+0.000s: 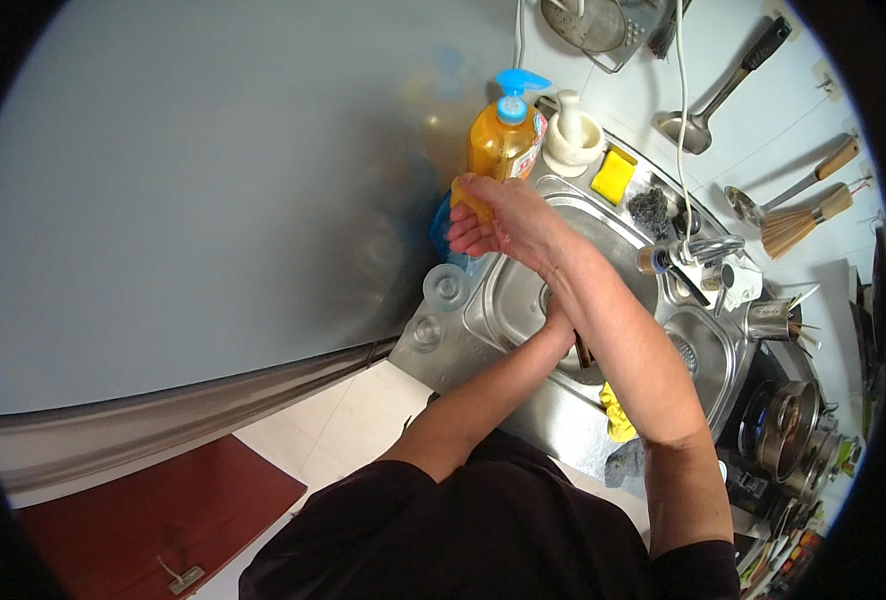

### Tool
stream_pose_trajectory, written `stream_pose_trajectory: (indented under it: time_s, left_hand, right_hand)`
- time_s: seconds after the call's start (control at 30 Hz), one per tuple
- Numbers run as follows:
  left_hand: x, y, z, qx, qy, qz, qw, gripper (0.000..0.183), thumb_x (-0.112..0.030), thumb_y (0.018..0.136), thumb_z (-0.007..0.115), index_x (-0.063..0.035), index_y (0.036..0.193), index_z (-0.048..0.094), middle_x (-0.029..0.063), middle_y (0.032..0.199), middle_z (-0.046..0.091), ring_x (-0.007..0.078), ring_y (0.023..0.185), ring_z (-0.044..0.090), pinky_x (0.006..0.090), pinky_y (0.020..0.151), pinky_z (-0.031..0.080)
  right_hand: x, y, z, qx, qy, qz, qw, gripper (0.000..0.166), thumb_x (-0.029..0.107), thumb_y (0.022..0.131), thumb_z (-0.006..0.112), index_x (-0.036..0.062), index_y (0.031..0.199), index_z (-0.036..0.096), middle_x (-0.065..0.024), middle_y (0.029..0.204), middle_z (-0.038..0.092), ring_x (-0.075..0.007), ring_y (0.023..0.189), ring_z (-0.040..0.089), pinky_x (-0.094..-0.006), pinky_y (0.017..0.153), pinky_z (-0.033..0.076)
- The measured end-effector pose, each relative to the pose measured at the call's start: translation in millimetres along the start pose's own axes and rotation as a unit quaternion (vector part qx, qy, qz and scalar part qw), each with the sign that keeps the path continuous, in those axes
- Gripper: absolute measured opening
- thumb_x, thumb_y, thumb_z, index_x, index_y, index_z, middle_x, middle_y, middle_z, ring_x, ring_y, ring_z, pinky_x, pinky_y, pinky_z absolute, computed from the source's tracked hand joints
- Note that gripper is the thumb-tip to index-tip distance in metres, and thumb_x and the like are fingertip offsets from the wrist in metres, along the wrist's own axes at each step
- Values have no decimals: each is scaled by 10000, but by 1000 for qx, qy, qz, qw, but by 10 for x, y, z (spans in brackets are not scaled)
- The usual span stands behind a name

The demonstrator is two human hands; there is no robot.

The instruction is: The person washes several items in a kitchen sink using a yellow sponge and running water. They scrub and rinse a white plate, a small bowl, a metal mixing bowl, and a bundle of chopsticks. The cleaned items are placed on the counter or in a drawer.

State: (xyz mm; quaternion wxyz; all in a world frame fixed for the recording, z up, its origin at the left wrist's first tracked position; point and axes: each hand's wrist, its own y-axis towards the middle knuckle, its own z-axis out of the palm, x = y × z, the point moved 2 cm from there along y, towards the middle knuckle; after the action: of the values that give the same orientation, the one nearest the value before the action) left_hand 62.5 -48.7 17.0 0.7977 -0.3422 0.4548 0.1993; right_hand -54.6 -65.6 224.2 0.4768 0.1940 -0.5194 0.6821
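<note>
My right hand (pixel 499 217) is curled around a yellow-orange sponge (pixel 467 196), just in front of the dish soap pump bottle (pixel 492 146). The bottle is amber with a blue pump top. Over the stainless steel sink basin (pixel 522 292), my left hand (pixel 559 324) is partly hidden by my right forearm. It grips a dark brown object (pixel 584 352), most of which the forearm covers. Two clear glass vessels (pixel 445 287) stand on the steel drainboard left of the basin. Behind my right hand shows a blue container (pixel 443 232), largely hidden.
Behind the sink sit a white mortar and pestle (pixel 574 142), a yellow sponge (pixel 614 176) and a dark scouring pad (pixel 649 211). The faucet (pixel 705 251) stands to the right. A yellow cloth (pixel 617 416) lies at the front rim. Pots (pixel 788 431) are far right; a large grey panel (pixel 210 195) borders the left.
</note>
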Motion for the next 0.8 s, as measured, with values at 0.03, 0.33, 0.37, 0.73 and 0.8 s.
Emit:
stream_pose_trajectory:
  time_s: [0.03, 0.33, 0.37, 0.73, 0.8]
  left_hand:
    - [-12, 6, -14, -1, 55, 34, 998, 343, -328, 861, 521, -104, 1113, 461, 15, 1035, 567, 120, 950, 529, 296, 790, 423]
    - [-37, -50, -45, -9, 32, -73, 997, 336, -340, 851, 530, -72, 1048, 485, 39, 963, 582, 140, 864, 555, 309, 728, 447]
    - [-29, -58, -56, -16, -24, -73, 997, 342, -346, 847, 534, -73, 1047, 486, 39, 959, 583, 139, 862, 555, 307, 727, 447]
    - [277, 108, -153, 16, -239, -136, 961, 421, -353, 838, 556, -65, 1131, 464, 49, 998, 573, 146, 898, 554, 305, 744, 456]
    - [448, 212, -159, 43, -295, -137, 945, 436, -354, 837, 560, -63, 1146, 460, 51, 1005, 571, 148, 904, 554, 304, 747, 458]
  right_hand:
    - [5, -6, 9, -2, -2, 0, 1000, 398, 364, 893, 463, -19, 812, 534, -134, 680, 589, -218, 585, 611, -266, 502, 500]
    - [-39, 27, -15, -25, -1, -5, 1000, 384, 370, 888, 468, 6, 786, 538, -111, 663, 584, -196, 550, 593, -268, 488, 478]
    - [-56, 40, -16, -22, 1, -5, 1000, 382, 369, 888, 468, 10, 781, 538, -109, 658, 582, -195, 547, 591, -265, 485, 474]
    - [-97, 42, -30, -45, -11, -19, 999, 389, 411, 869, 482, 46, 738, 524, -18, 546, 502, -135, 429, 495, -232, 387, 369]
    - [-58, 45, -21, -45, -45, 3, 998, 427, 446, 865, 477, 44, 728, 516, 5, 526, 462, -99, 398, 430, -213, 354, 321]
